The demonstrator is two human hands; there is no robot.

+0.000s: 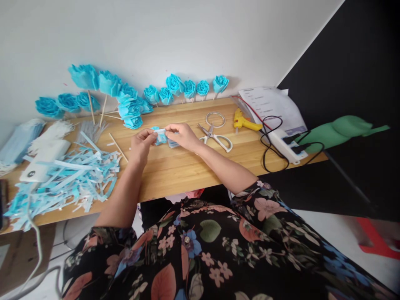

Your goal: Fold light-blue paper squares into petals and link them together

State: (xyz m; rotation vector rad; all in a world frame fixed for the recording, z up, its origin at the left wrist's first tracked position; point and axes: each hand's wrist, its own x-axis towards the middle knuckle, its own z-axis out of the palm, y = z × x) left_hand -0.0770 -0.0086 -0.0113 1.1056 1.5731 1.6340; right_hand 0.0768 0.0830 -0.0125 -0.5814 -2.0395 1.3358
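My left hand point(142, 141) and my right hand point(183, 135) meet above the wooden table point(187, 166), both pinched on a small light-blue fabric piece point(161, 136). The fingers of each hand are closed on its ends. A small stack of similar blue pieces point(173, 143) lies just under my right hand. Scissors point(215, 137) rest on the table right of that hand.
Several blue fabric roses on sticks point(125, 98) lean on the wall. A pile of blue strips point(68, 175) and a white box point(43, 160) lie left. A yellow glue gun point(245, 121), tape ring point(215, 119), power strip with black cables point(286, 146), and papers point(268, 104) lie right.
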